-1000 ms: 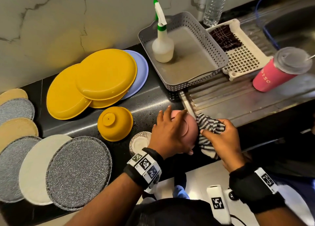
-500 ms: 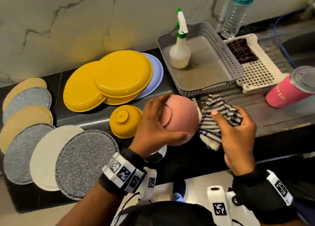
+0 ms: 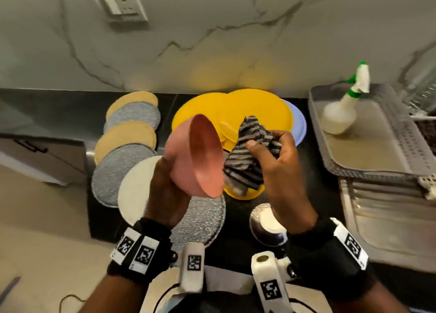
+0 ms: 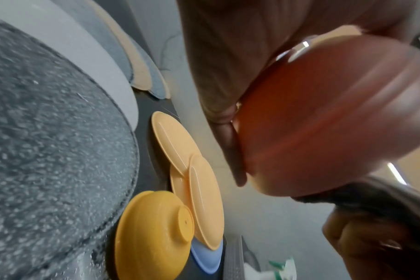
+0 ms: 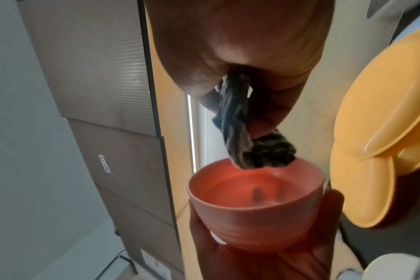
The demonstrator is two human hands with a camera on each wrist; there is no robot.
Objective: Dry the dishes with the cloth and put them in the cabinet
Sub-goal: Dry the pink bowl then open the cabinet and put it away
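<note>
My left hand (image 3: pixel 168 182) grips a pink bowl (image 3: pixel 200 156) from below and holds it above the counter, its mouth tilted toward the right. The same pink bowl (image 5: pixel 254 204) shows its inside in the right wrist view, and its outside (image 4: pixel 323 121) fills the left wrist view. My right hand (image 3: pixel 273 152) holds a bunched grey striped cloth (image 3: pixel 250 152) right at the bowl's rim. The cloth (image 5: pixel 252 142) hangs into the bowl's mouth. Yellow plates (image 3: pixel 257 114), a blue plate (image 3: pixel 298 123) and an upturned yellow bowl (image 4: pixel 151 235) lie on the black counter.
Round placemats (image 3: pixel 127 156) overlap along the counter's left part. A grey perforated tray (image 3: pixel 391 147) with a white spray bottle (image 3: pixel 339 116) stands at the right, beside a steel draining board (image 3: pixel 387 220). A small patterned dish (image 3: pixel 266 220) sits near the front edge.
My left hand has lifted the pink bowl off the counter and turned its mouth toward the cloth. My right hand has brought the cloth up to the rim. My head has turned left.
</note>
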